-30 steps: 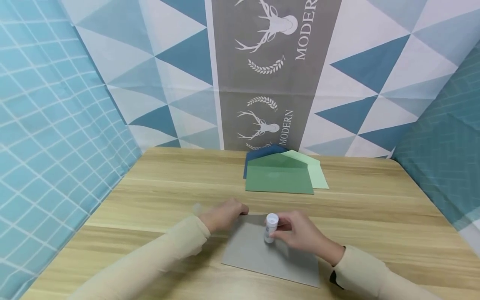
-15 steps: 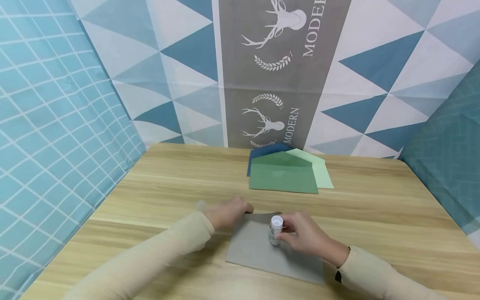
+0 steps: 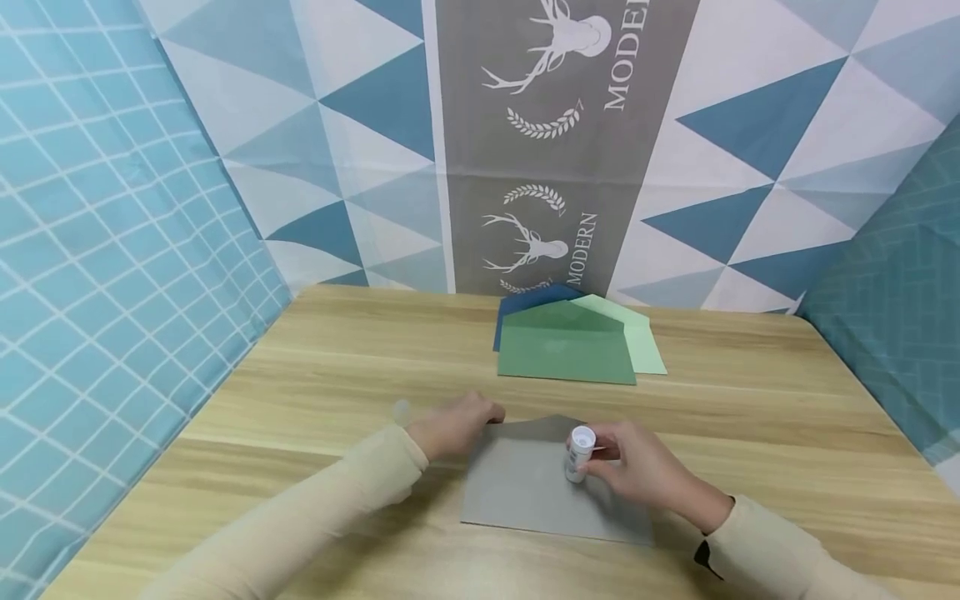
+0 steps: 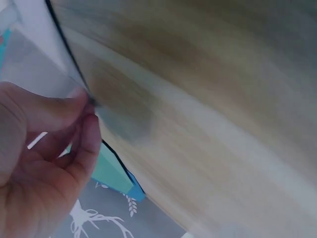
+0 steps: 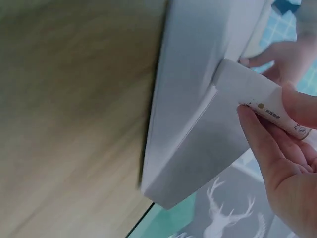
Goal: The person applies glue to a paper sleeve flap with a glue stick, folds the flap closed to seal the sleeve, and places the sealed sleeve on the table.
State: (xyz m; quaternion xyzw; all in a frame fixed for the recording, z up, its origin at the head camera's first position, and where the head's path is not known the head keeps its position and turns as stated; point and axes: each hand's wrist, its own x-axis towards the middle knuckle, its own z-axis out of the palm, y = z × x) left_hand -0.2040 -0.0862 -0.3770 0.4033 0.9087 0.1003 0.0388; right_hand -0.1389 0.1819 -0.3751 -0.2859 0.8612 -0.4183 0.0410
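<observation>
A grey envelope (image 3: 517, 479) lies on the wooden table in the head view, its pointed flap towards the back. My left hand (image 3: 461, 421) pinches its far left corner, and thumb and fingertips meet at that edge in the left wrist view. Between the thumb and fingers of my right hand (image 3: 637, 462) is a white glue stick (image 3: 579, 456), held nearly upright with its lower end at the envelope, near the flap's fold. Small print shows on the glue stick's side in the right wrist view, where the flap (image 5: 190, 146) appears folded open.
Behind the grey envelope lie a dark green envelope (image 3: 562, 354), a light green envelope (image 3: 645, 350) and a blue envelope (image 3: 513, 307), overlapping near the table's back edge. Patterned cloth (image 3: 375, 150) hangs behind the table. A small pale round spot (image 3: 401, 408) shows beside the left wrist.
My right hand has slid the glue stick to the right across the grey envelope. The envelope has turned slightly, and its flap's point shows more now. My left hand keeps its pinch on the corner.
</observation>
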